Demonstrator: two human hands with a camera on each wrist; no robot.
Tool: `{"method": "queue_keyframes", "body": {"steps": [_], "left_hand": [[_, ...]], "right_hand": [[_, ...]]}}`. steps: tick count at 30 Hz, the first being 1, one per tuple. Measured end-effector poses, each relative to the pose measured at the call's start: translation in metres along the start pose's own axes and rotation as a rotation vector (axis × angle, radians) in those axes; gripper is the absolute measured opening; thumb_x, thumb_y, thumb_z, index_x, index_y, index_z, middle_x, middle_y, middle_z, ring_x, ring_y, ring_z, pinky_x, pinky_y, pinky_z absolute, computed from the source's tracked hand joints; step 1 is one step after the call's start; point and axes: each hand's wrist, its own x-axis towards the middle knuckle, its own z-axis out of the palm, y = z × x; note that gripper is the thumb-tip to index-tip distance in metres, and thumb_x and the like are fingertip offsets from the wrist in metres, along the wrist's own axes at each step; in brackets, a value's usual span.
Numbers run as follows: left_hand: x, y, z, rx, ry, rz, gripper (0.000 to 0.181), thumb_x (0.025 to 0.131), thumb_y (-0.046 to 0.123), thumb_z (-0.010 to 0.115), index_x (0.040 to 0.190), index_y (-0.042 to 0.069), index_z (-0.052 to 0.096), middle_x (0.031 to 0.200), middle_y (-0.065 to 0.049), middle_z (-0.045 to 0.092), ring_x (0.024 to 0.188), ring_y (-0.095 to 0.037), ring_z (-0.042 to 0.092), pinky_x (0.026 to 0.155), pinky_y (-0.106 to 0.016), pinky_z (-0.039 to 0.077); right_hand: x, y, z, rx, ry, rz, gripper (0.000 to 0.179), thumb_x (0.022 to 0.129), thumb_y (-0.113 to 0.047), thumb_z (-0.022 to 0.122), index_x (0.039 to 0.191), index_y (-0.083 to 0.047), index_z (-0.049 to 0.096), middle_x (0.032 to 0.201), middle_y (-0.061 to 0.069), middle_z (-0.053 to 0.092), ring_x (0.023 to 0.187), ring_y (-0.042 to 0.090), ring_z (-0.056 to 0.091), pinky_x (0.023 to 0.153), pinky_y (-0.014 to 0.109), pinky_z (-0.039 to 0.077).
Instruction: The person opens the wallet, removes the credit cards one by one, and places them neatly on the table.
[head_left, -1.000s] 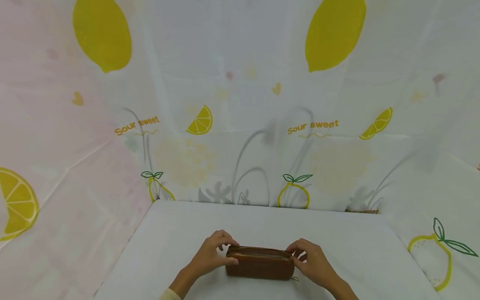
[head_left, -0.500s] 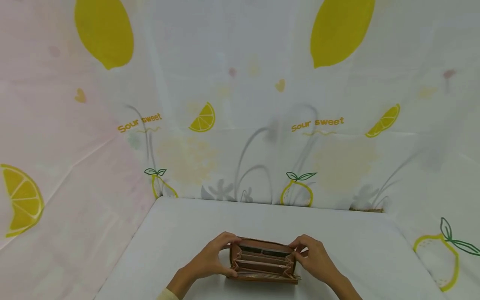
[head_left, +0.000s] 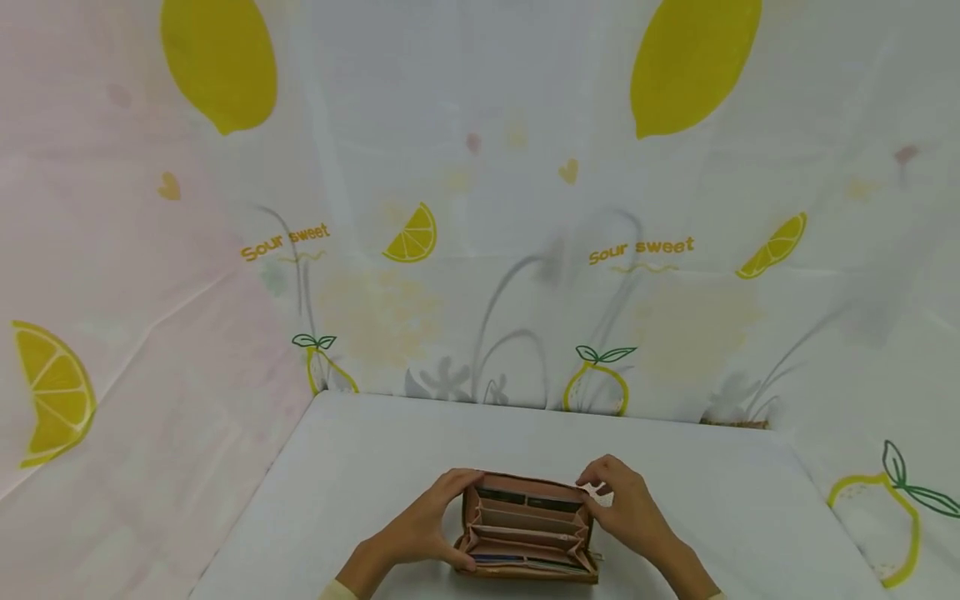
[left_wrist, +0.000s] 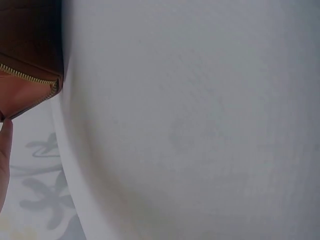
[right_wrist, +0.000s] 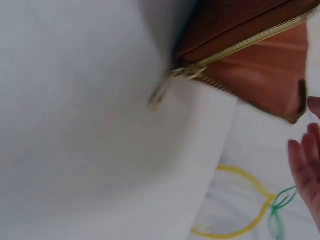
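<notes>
A brown zip-around wallet (head_left: 528, 529) stands spread open on the white surface, its pleated compartments and card slots facing up. My left hand (head_left: 420, 525) holds its left end, fingers at the far edge and thumb on the near edge. In the left wrist view a fingertip (left_wrist: 5, 145) meets the corner of the wallet (left_wrist: 30, 50). My right hand (head_left: 630, 508) is at the far right corner, thumb close to the edge and fingers lifted apart from it. The right wrist view shows the wallet's gold zipper pull (right_wrist: 160, 95) hanging at the near right corner.
The white tabletop (head_left: 390, 442) spreads around the wallet. Fabric walls printed with lemons (head_left: 596, 387) and lettering enclose it at the back and both sides.
The wallet has gone from nearly closed to spread wide, its near side tipped toward me. My right fingers have come off the far right corner; my left hand has stayed on the left end.
</notes>
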Motion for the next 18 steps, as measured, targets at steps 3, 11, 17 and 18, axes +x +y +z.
{"method": "queue_keyframes", "body": {"steps": [3, 11, 17, 18], "left_hand": [[-0.002, 0.0, -0.001, -0.009, 0.007, -0.006, 0.108, 0.067, 0.054, 0.084, 0.153, 0.02, 0.028, 0.149, 0.004, 0.033, 0.135, -0.023, 0.037, 0.107, -0.045, 0.039], [-0.001, 0.0, 0.0, -0.006, 0.009, 0.007, 0.109, 0.068, 0.053, 0.084, 0.154, 0.017, 0.027, 0.15, 0.003, 0.033, 0.135, -0.023, 0.036, 0.108, -0.045, 0.038], [-0.002, 0.0, 0.0, 0.023, 0.007, 0.005, 0.109, 0.068, 0.054, 0.084, 0.154, 0.016, 0.028, 0.149, 0.002, 0.033, 0.135, -0.022, 0.037, 0.107, -0.045, 0.04], [-0.002, -0.001, 0.0, 0.026, 0.007, 0.004, 0.109, 0.068, 0.053, 0.084, 0.154, 0.017, 0.028, 0.149, 0.002, 0.033, 0.135, -0.022, 0.037, 0.107, -0.045, 0.039]], "right_hand": [[0.011, -0.014, 0.005, -0.011, -0.039, -0.123, 0.029, 0.076, 0.01, 0.076, 0.092, -0.013, 0.068, 0.092, -0.006, 0.061, 0.075, 0.007, 0.057, 0.062, 0.024, 0.054], [0.033, -0.038, 0.022, -0.164, -0.331, -0.157, 0.017, 0.089, 0.003, 0.066, 0.101, -0.007, 0.073, 0.094, -0.001, 0.069, 0.084, 0.007, 0.063, 0.071, 0.024, 0.055], [0.039, -0.042, 0.033, -0.259, -0.421, -0.131, 0.013, 0.093, -0.001, 0.062, 0.099, -0.005, 0.072, 0.088, 0.001, 0.069, 0.079, 0.01, 0.062, 0.072, 0.03, 0.055], [0.041, -0.042, 0.033, -0.264, -0.435, -0.124, 0.014, 0.093, 0.0, 0.061, 0.099, -0.005, 0.072, 0.088, 0.001, 0.069, 0.08, 0.011, 0.062, 0.074, 0.033, 0.055]]}}
